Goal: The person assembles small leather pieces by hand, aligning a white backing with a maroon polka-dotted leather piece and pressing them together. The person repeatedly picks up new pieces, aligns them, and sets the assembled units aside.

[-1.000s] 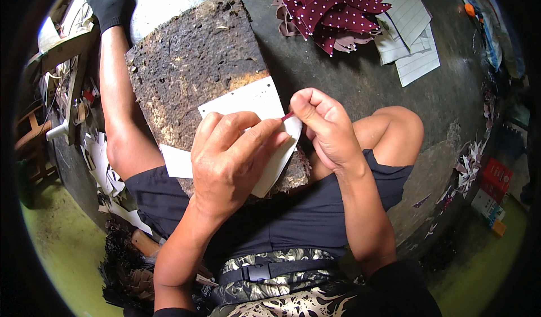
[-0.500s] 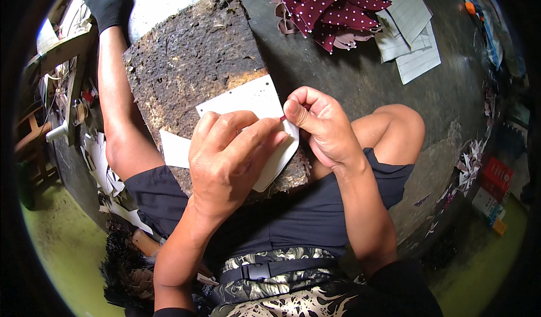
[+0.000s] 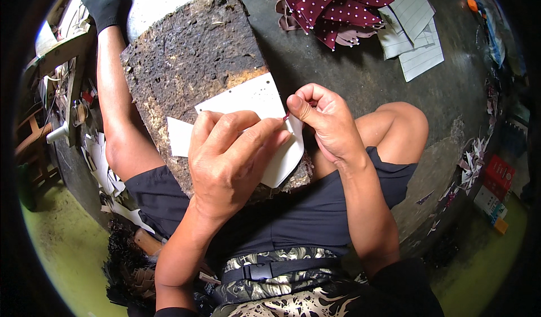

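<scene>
On the lap, between the knees: a rough dark slab [image 3: 191,52] rests as a work surface, its far end running out toward the socked foot [image 3: 107,7]. White card [image 3: 248,100] lies flat on the slab, probably so the hands can bear down on it. Left hand [image 3: 231,159] lies over the card's near part, fingers [image 3: 225,128] bent and close together, pressing the card down. Right hand [image 3: 327,123] sits at the card's right edge, thumb and forefinger pinched shut on a small dark-red piece [image 3: 287,115]; what it is, cannot tell. Far right on the floor: dotted maroon cut-outs [image 3: 332,4], lined paper sheets [image 3: 414,38].
</scene>
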Demonstrator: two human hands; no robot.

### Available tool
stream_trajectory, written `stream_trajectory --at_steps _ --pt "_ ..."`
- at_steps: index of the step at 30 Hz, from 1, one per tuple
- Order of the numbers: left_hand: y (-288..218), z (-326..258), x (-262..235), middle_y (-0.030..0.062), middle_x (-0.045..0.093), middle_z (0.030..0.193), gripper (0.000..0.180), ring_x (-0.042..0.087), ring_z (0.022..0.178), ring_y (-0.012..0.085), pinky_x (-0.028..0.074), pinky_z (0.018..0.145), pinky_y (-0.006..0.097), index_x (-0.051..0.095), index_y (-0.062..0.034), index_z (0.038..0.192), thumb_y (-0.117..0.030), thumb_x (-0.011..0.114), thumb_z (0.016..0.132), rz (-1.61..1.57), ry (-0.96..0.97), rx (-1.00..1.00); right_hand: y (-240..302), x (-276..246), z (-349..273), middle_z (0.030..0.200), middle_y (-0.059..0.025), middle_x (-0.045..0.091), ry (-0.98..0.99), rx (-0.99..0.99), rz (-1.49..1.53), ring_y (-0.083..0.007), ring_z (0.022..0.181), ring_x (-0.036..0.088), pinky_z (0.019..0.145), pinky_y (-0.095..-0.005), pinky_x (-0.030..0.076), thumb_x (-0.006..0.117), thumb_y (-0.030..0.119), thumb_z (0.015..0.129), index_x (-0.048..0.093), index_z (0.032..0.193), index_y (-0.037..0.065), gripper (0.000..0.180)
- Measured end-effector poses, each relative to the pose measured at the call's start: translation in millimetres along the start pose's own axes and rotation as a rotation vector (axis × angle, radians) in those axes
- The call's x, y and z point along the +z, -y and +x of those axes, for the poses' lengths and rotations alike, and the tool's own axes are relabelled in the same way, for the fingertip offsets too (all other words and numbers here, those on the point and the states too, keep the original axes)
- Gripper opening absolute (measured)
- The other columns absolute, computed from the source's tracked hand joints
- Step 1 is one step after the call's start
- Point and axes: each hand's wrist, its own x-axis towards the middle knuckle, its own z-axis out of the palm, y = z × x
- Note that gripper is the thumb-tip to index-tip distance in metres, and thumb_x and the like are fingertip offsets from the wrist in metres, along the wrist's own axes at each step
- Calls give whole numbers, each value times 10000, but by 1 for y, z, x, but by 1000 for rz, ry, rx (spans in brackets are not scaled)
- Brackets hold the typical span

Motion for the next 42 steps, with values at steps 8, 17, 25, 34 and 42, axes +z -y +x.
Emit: stream_trajectory --at_steps 8,17,25,34,42 --pt "-1 0 -2 -35 735 1000 285 607 873 219 474 821 390 871 -186 1083 -186 992 824 22 13 -5 -6 -6 6 902 64 676 -57 -8 -93 -21 812 556 719 -207 453 899 326 1053 734 1016 84 295" --pt "-1 0 -4 -77 723 1017 278 639 988 221 420 952 445 857 -243 1064 -271 995 824 81 38 0 -5 -14 11 913 22 737 -99 -28 -214 -39 816 625 746 -225 498 869 265 1078 728 1037 81 236" --pt "6 3 -9 -64 723 1016 275 654 997 224 437 973 447 857 -232 1046 -248 998 810 36 69 38 -4 -14 16 883 44 727 -123 -72 -258 -20 779 592 711 -208 463 877 254 1073 726 1013 87 233" --pt "11 3 -10 -61 723 1023 310 658 988 223 456 935 443 861 -230 1073 -220 1002 797 -6 75 72 -1 -14 25 864 35 736 -190 -72 -398 -24 755 594 695 -219 469 898 249 1056 726 1000 66 257" --pt "14 3 -9 -57 724 1013 323 662 989 224 457 926 445 861 -223 1083 -216 1005 794 -25 70 83 -5 -15 31 795 34 684 -241 -158 -482 -53 749 562 662 -263 467 943 299 1005 751 910 28 345"
